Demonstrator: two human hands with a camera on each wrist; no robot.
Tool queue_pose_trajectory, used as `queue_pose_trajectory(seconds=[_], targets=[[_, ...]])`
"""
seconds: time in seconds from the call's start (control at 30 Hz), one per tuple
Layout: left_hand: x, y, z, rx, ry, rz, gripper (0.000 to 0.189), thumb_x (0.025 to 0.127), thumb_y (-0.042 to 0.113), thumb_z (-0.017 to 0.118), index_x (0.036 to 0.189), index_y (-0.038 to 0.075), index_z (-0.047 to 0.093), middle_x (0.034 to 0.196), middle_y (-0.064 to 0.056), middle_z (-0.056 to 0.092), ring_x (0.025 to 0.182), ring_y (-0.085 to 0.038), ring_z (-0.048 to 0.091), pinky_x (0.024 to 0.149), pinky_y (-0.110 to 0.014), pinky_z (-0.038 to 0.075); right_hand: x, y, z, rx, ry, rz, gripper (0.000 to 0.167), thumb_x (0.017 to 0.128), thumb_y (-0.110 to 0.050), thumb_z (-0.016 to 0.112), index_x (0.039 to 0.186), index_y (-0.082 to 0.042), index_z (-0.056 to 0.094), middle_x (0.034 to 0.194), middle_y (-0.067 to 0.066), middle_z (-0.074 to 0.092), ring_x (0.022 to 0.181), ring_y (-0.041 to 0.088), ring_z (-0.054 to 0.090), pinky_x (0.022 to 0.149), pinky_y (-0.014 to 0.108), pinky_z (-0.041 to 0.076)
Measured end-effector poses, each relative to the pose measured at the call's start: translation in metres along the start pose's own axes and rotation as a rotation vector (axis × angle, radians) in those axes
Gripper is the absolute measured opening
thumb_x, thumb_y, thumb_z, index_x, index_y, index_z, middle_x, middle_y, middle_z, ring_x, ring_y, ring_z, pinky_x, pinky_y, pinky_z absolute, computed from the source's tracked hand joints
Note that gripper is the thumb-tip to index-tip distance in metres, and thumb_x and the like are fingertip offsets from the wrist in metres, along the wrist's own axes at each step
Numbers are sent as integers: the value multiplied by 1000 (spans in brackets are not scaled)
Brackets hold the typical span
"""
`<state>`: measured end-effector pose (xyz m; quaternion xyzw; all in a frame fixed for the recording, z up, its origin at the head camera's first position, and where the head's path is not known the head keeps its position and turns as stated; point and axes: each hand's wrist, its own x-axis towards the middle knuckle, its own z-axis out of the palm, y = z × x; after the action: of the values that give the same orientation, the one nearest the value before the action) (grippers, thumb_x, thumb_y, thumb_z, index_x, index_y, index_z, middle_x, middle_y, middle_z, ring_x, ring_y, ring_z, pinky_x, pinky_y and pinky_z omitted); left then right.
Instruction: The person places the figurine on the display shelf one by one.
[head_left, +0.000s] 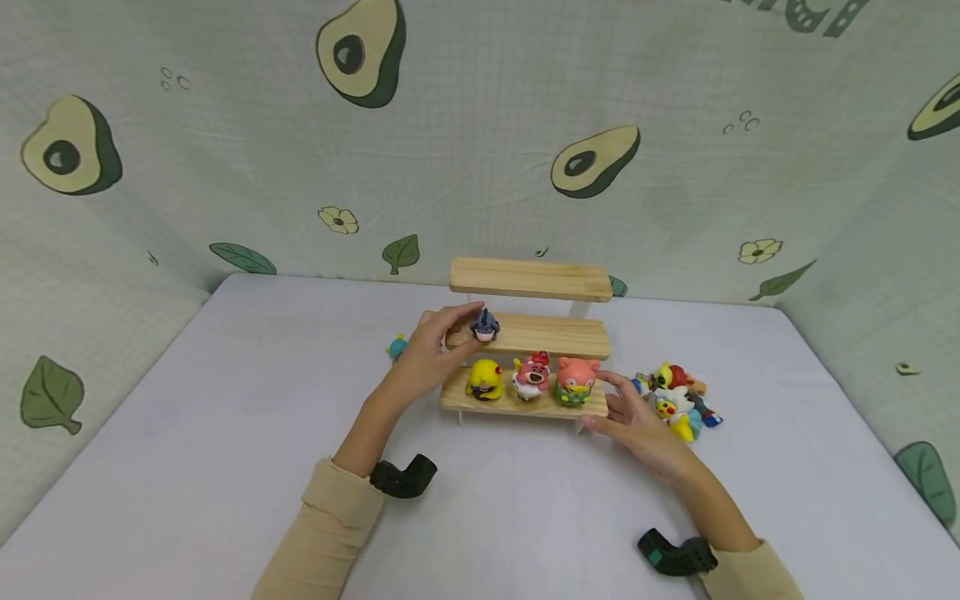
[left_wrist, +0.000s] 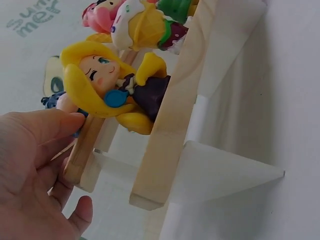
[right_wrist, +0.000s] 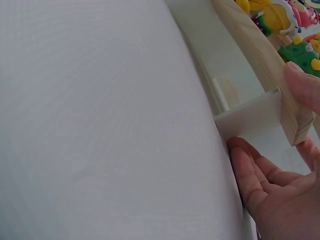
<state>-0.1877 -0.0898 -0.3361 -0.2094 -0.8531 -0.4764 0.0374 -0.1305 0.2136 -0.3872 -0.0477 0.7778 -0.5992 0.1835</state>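
Observation:
On a three-tier wooden display stand [head_left: 555,335], my left hand [head_left: 422,357] pinches a small blue donkey figurine [head_left: 485,326] at the left end of the middle shelf. In the left wrist view the thumb lies against the donkey, partly hidden behind a yellow-haired doll figurine [left_wrist: 95,80]. My right hand [head_left: 643,427] grips the right end of the bottom shelf, thumb on the wood and fingers by the white support [right_wrist: 255,112]. Along that shelf stand the yellow-haired doll, a pink bear figurine [head_left: 531,379] in an ice-cream cone and a pink figurine in green [head_left: 576,385].
Right of the stand lies a pile of colourful figurines [head_left: 678,404], close behind my right hand. A turquoise figurine [head_left: 396,347] shows beyond my left hand. The top shelf [head_left: 531,277] is bare wood. A printed avocado cloth [head_left: 480,167] hangs behind the white table [head_left: 247,400].

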Motion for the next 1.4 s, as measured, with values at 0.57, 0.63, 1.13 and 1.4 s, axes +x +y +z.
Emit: queue_pose_trajectory(seconds=[0.57,0.63,1.13,1.4], targets=[[-9,-16,-49,-161,91,-85,31,94,16,55,125,11,56,121,-8,61,107,-20,58,87,-23,47,-1,-2,0,-17,10,0,72,90,-25,61,144,-20,14,139,24,40,125,35,43,102,51,37],[-11,-20,-54,-139,111,-122,31,94,15,55,125,10,56,121,-9,61,107,-21,58,85,-20,47,-1,-2,-1,-21,12,0,72,90,-25,61,144,-20,14,139,24,40,125,36,43,102,51,37],[-17,-55,-62,54,123,-401,38,91,20,59,125,4,55,98,-13,57,83,-20,53,65,-22,42,0,-1,0,-20,9,-1,72,90,-25,61,144,-19,13,139,25,39,126,35,43,102,51,37],[-15,-69,-53,127,75,-507,49,89,30,61,130,6,49,84,-5,50,70,-15,46,60,-24,38,-1,0,-1,-11,-1,-4,71,91,-24,60,144,-20,13,139,24,40,125,35,43,102,51,37]])
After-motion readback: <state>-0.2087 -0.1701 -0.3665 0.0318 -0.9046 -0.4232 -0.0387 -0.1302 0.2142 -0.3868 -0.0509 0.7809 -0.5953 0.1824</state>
